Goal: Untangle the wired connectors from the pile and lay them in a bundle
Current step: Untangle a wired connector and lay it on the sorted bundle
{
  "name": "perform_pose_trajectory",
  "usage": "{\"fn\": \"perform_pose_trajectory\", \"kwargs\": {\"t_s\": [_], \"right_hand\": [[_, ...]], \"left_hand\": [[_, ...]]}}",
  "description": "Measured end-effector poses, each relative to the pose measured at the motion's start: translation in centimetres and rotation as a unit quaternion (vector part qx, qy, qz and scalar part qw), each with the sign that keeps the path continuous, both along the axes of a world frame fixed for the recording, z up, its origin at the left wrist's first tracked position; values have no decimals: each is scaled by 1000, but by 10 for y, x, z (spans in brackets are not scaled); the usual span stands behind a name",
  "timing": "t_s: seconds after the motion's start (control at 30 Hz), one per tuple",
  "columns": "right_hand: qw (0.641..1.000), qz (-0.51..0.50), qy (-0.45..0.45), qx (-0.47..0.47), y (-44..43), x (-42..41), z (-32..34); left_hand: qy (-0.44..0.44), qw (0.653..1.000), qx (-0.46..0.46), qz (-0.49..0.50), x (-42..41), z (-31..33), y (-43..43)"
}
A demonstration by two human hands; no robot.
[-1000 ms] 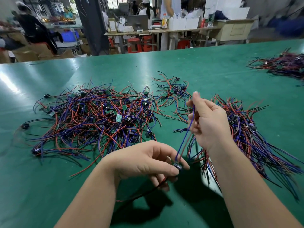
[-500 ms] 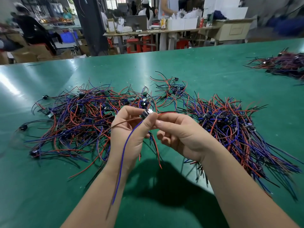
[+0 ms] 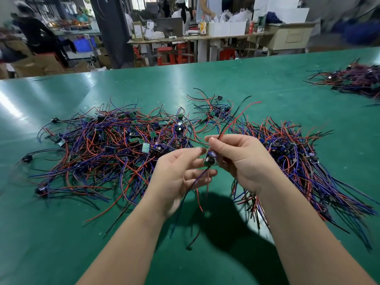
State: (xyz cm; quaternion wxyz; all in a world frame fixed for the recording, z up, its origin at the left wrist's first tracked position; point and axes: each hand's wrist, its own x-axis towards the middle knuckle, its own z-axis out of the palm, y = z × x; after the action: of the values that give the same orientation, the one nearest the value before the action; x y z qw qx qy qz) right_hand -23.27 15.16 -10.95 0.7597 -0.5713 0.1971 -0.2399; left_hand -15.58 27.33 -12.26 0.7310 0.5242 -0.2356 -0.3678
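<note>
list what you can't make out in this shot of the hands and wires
All in the head view:
1. Left hand: motion-blurred, so it is unclear whether it touches the hanging blue wire.
2. Wired connector: partly covered by the right hand pinching it, and too small to read its type.
3. Far wire heap: blurred and cut off by the right edge.
4. Bundle: its near side is hidden behind the right forearm.

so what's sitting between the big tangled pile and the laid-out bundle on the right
Head view: the right hand pinches one wired connector there, the left hand open beside it, over the green table.
</note>
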Motion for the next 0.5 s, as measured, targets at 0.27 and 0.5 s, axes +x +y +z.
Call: {"fn": "perform_pose_trajectory", "kwargs": {"t_s": [0.27,0.5], "right_hand": [[990,-107,6,-97,-8,-2,-1],[987,-151,-19,-51,-13,-5,5]], "left_hand": [[-81,976,146,-141,-3,1,7],[-132,920,214,-302,3,4,19]]}}
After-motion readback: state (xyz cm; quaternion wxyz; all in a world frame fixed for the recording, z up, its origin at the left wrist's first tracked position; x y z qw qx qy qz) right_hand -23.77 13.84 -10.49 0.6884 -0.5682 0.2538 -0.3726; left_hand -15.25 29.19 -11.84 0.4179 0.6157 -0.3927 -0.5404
